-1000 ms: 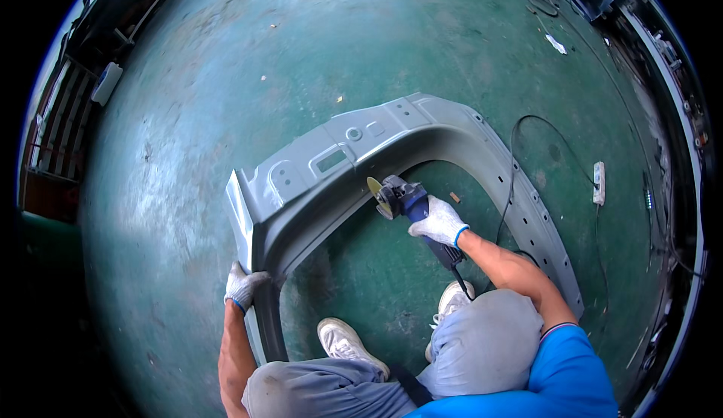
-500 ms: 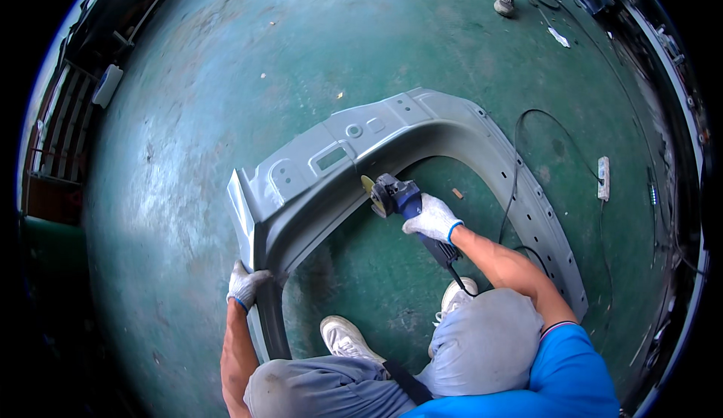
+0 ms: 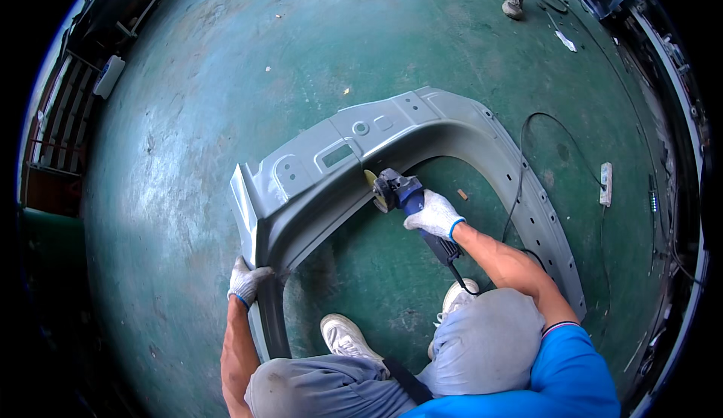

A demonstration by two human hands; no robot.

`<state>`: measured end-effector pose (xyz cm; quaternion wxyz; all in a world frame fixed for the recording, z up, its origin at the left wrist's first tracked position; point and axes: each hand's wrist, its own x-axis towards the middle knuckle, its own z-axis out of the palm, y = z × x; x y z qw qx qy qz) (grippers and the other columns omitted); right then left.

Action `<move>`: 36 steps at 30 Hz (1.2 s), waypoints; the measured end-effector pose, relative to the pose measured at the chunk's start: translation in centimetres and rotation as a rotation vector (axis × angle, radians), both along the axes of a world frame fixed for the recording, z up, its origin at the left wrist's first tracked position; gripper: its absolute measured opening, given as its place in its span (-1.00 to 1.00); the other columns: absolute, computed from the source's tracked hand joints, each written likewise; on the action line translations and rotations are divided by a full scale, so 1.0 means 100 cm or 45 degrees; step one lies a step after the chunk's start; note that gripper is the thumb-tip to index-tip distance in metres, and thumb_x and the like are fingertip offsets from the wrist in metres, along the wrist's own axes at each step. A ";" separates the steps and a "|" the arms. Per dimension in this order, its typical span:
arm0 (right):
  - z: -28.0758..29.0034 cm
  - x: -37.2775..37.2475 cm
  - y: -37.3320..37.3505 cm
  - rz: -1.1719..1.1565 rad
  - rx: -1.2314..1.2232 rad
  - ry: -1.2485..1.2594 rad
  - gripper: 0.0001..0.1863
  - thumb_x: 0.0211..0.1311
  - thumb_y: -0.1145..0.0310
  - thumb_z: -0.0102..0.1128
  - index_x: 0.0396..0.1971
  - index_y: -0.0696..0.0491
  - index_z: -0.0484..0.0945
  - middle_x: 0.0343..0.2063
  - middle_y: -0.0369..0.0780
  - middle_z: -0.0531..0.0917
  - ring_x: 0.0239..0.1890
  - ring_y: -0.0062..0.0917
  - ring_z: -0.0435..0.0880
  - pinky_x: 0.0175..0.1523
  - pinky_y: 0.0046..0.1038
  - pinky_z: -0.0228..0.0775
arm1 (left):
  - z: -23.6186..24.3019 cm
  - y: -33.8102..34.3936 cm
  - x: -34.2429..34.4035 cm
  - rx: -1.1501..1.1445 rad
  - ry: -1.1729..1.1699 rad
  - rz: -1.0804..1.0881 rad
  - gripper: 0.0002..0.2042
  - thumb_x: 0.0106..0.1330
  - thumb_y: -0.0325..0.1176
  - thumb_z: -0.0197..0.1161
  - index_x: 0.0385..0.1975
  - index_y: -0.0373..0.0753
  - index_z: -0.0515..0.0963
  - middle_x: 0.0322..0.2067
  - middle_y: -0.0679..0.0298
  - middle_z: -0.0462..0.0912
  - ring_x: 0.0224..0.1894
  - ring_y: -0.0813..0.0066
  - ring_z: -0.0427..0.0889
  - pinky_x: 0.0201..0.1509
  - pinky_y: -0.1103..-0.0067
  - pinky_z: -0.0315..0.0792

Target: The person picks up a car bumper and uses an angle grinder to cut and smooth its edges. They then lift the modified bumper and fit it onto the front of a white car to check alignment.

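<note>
A grey, arched sheet-metal car body panel (image 3: pixel 316 143) lies on the floor around my feet. My left hand (image 3: pixel 247 280), in a white knitted glove, grips the panel's left leg near its lower end. In my gloved right hand (image 3: pixel 434 215) is a blue and black angle grinder (image 3: pixel 410 196), held by its body. The grinder's yellowish disc (image 3: pixel 370 179) is at the inner curve of the panel, below the rectangular cut-out. Whether the disc touches the metal I cannot tell.
The grinder's black cable loops over the panel's right leg towards a white power strip (image 3: pixel 605 184) on the green floor (image 3: pixel 203 132). A small brown scrap (image 3: pixel 462 194) lies inside the arch. Another person's shoe (image 3: pixel 513 4) shows at the far right, near more cables. Racks line the left edge.
My hands, the grinder and the panel keep nearly the same places. The view has shifted slightly, and the other person's farther foot now shows more at the top edge.
</note>
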<state>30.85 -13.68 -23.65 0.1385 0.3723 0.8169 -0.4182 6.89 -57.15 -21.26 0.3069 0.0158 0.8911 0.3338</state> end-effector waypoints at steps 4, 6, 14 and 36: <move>0.000 -0.001 0.001 -0.018 -0.032 -0.019 -0.25 -0.26 0.05 0.54 -0.04 0.22 0.58 -0.13 0.05 0.72 -0.04 -0.10 0.73 0.07 -0.22 0.58 | -0.003 -0.002 -0.002 -0.019 0.016 -0.022 -0.36 -0.09 -0.22 0.61 -0.05 -0.45 0.49 -0.25 -0.01 0.72 -0.25 0.24 0.74 -0.14 0.35 0.63; -0.001 -0.002 0.001 -0.009 -0.037 -0.025 -0.26 -0.26 0.05 0.54 -0.05 0.21 0.59 -0.14 0.04 0.72 -0.05 -0.10 0.74 0.07 -0.22 0.59 | -0.007 -0.005 -0.003 -0.012 0.017 -0.015 -0.36 -0.10 -0.22 0.61 -0.05 -0.45 0.49 -0.24 -0.01 0.72 -0.24 0.23 0.74 -0.12 0.35 0.63; 0.000 -0.004 -0.001 -0.013 -0.024 -0.001 -0.26 -0.27 0.05 0.54 -0.05 0.21 0.59 -0.15 0.04 0.72 -0.07 -0.10 0.74 0.06 -0.22 0.59 | -0.007 -0.004 -0.002 0.010 0.007 0.004 -0.34 -0.11 -0.20 0.62 -0.04 -0.45 0.50 -0.23 -0.02 0.72 -0.25 0.23 0.74 -0.13 0.34 0.63; -0.016 -0.011 0.000 0.069 -0.006 -0.047 -0.25 -0.27 0.05 0.50 -0.06 0.25 0.58 -0.17 0.09 0.73 -0.09 -0.05 0.75 0.03 -0.22 0.60 | -0.015 -0.011 -0.002 0.192 -0.080 0.088 -0.41 -0.04 -0.31 0.58 -0.03 -0.47 0.49 -0.22 0.01 0.72 -0.27 0.28 0.73 -0.19 0.36 0.64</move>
